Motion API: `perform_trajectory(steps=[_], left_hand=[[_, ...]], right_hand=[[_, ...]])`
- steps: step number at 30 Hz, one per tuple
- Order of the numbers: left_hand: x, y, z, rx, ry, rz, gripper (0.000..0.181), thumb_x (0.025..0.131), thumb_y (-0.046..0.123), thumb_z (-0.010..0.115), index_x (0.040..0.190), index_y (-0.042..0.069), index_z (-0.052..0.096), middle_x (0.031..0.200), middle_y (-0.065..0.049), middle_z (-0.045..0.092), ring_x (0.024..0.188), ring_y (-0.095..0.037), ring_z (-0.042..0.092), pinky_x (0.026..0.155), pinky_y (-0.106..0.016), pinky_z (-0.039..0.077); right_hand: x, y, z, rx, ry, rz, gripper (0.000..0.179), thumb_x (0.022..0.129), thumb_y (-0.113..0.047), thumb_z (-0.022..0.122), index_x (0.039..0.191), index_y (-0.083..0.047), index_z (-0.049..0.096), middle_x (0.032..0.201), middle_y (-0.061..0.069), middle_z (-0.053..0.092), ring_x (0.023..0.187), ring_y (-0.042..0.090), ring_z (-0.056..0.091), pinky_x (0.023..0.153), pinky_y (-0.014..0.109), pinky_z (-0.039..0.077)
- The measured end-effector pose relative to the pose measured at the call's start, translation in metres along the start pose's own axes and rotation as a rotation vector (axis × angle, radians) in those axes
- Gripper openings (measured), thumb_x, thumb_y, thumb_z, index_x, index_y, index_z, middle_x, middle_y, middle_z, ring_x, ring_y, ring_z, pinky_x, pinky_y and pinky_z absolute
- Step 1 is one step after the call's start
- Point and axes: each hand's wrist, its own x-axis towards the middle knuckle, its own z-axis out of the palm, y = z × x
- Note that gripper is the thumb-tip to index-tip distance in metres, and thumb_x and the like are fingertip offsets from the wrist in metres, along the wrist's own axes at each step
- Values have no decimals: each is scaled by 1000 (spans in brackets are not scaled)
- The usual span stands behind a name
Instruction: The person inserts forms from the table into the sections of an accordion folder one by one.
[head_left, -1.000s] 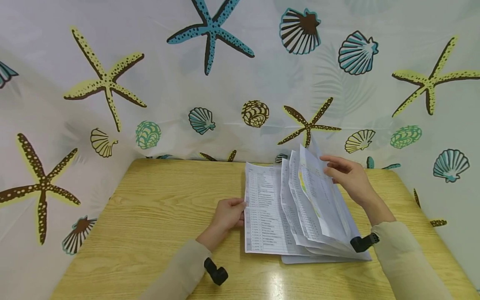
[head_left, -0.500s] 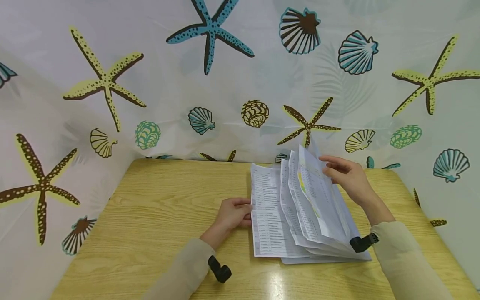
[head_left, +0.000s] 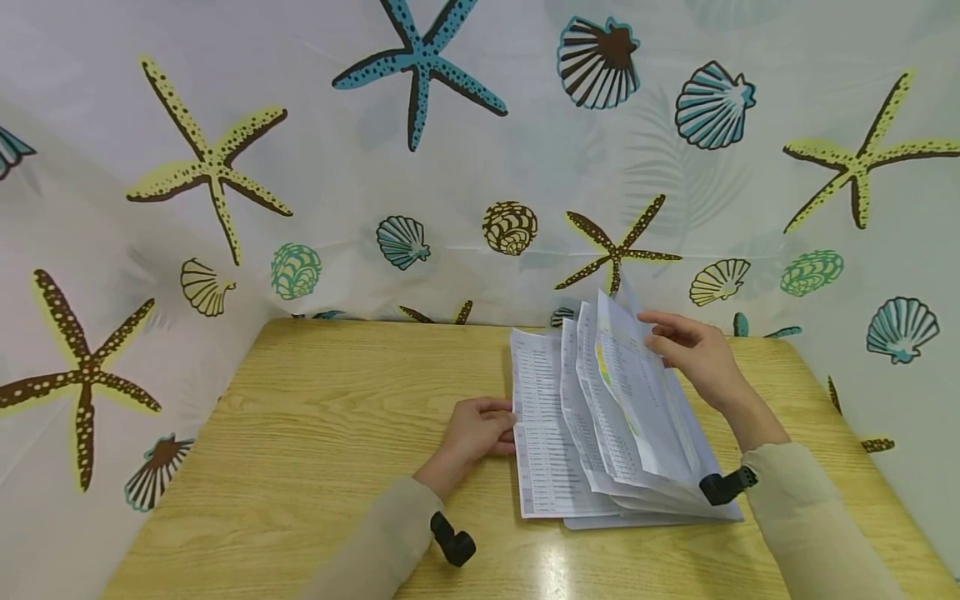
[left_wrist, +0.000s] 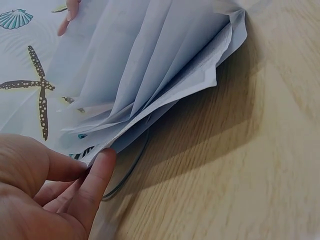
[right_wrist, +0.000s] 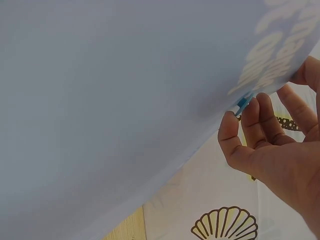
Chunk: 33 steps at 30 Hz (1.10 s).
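Printed sheets [head_left: 551, 433] stand fanned out inside a translucent plastic document folder [head_left: 630, 522] on the right half of the table. My left hand [head_left: 475, 435] pinches the left edge of the lowest printed sheet between thumb and fingers; the left wrist view shows the sheet's edge [left_wrist: 165, 102] lifted off the wood. At the upper right, my right hand [head_left: 697, 354] holds the folder's raised cover [right_wrist: 115, 110] by its edge. Pale lettering and a small blue piece [right_wrist: 242, 103] show by those fingertips in the right wrist view. One sheet has a yellow strip [head_left: 604, 367].
A wooden table [head_left: 337, 392] lies under the papers. Behind and at both sides hangs a white cloth [head_left: 300, 83] printed with starfish and shells. A dark curved line [left_wrist: 131, 172] runs below the sheets in the left wrist view.
My left hand has moved to the right, carrying the printed sheet's left edge toward the folder. The right hand and the folder's cover have stayed where they were.
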Motion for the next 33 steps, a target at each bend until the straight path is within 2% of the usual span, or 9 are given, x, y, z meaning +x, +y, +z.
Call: perform_trajectory(steps=[9,19,33], left_hand=[[2,2,13,7,-22,10,31,100,0,64,130,-10,65,111,-25,75,74,-17,74,68,-33,65],[3,5,23,24,-39,11,30,99,-2,65,129,-9,66,106,-25,75,74,-16,73,72,-36,66],[10,3,37,32,-60,11,25,96,-7,65,120,-11,68,97,-22,76,68,-17,71,69,-36,66]], right_hand=[[-2,-3,-1,4,0,-3,46,105,-25,66,147,-9,61,114,-9,63,102,14,62,82,22,57],[-1,-2,0,-1,-7,-8,47,105,-25,66,149,-9,59,114,-9,62,98,7,60,82,22,56],[-2,-2,1,24,-9,-7,47,104,-24,67,148,-7,60,112,-9,62,96,10,60,80,23,56]])
